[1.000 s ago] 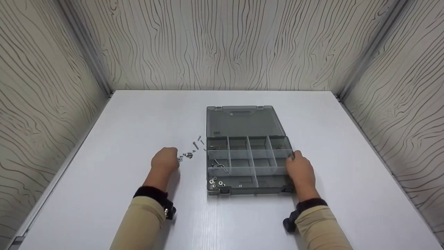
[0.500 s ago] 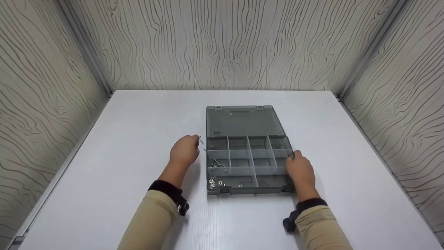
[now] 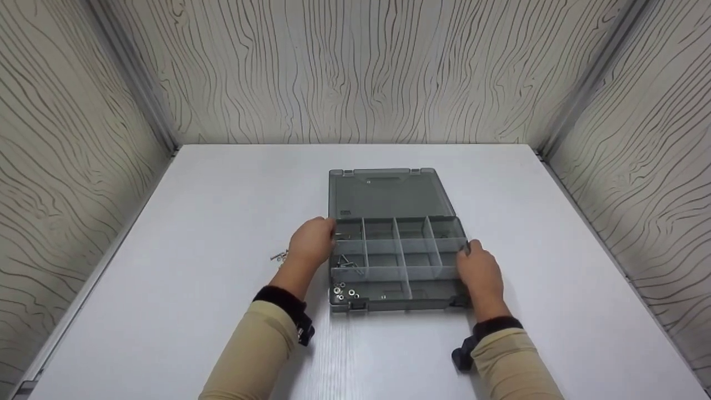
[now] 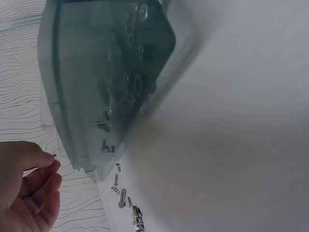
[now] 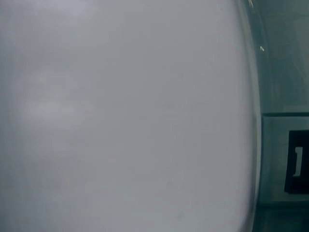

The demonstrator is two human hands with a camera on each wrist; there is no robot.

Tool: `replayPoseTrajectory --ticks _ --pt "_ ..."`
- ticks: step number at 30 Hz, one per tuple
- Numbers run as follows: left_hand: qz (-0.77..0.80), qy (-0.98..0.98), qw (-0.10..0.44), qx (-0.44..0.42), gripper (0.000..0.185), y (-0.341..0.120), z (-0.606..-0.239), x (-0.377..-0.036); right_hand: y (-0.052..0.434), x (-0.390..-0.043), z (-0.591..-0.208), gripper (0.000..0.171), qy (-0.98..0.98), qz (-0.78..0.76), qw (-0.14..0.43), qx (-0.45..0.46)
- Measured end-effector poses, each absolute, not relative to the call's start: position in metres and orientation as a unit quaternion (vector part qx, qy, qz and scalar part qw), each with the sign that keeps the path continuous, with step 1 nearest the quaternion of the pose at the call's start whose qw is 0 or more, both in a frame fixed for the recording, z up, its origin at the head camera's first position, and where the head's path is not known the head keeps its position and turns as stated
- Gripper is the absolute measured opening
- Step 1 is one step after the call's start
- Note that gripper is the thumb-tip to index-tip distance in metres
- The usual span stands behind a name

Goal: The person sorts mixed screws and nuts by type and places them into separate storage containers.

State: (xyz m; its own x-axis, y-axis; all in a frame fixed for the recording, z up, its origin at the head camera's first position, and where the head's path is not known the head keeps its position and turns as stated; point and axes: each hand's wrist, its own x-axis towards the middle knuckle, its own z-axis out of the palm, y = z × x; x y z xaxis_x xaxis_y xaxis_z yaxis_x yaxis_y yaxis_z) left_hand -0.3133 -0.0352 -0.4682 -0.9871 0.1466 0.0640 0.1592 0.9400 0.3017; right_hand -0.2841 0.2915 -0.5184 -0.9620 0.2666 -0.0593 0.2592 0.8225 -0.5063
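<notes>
My left hand [image 3: 312,241] is at the left wall of an open grey compartment box [image 3: 408,305], near its back-left compartment. In the left wrist view, thumb and forefinger pinch a small screw [image 4: 55,155], only its dark tip showing; the other fingers curl loosely. My right hand [image 3: 482,272] grips the box's right edge, fingers over the wall. Several screws [image 3: 349,265] lie in the middle-left compartment, and several nuts [image 3: 351,292] in the front-left one. Loose screws [image 4: 122,198] lie on the table beside the box, with a small hardware pile [image 4: 137,220] further on.
The box's clear grey lid [image 3: 391,197] lies folded back behind it on the white table [image 3: 222,189]. Clear dividers [image 3: 408,283] split the box. A dark latch [image 5: 297,162] shows in the right wrist view. Wood-patterned panels [image 3: 355,72] enclose the table.
My left hand has moved right and a little away from me, from beside the hardware pile to the box's left wall. My right hand keeps its hold on the box.
</notes>
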Motion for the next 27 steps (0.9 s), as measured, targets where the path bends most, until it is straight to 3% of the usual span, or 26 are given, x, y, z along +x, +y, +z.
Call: replayPoseTrajectory --ticks 9,16,27 --pt "-0.150 -0.986 0.014 -0.068 0.011 -0.039 -0.469 -0.313 0.293 -0.284 -0.519 0.047 -0.957 0.260 0.007 -0.127" --pt "-0.151 -0.984 0.046 -0.081 0.009 -0.070 -0.473 -0.312 0.293 -0.283 -0.518 0.046 -0.957 0.262 0.013 -0.121" --pt "-0.144 -0.989 -0.030 -0.017 0.013 -0.116 -0.482 -0.304 0.293 -0.283 -0.518 0.047 -0.957 0.264 0.009 -0.122"
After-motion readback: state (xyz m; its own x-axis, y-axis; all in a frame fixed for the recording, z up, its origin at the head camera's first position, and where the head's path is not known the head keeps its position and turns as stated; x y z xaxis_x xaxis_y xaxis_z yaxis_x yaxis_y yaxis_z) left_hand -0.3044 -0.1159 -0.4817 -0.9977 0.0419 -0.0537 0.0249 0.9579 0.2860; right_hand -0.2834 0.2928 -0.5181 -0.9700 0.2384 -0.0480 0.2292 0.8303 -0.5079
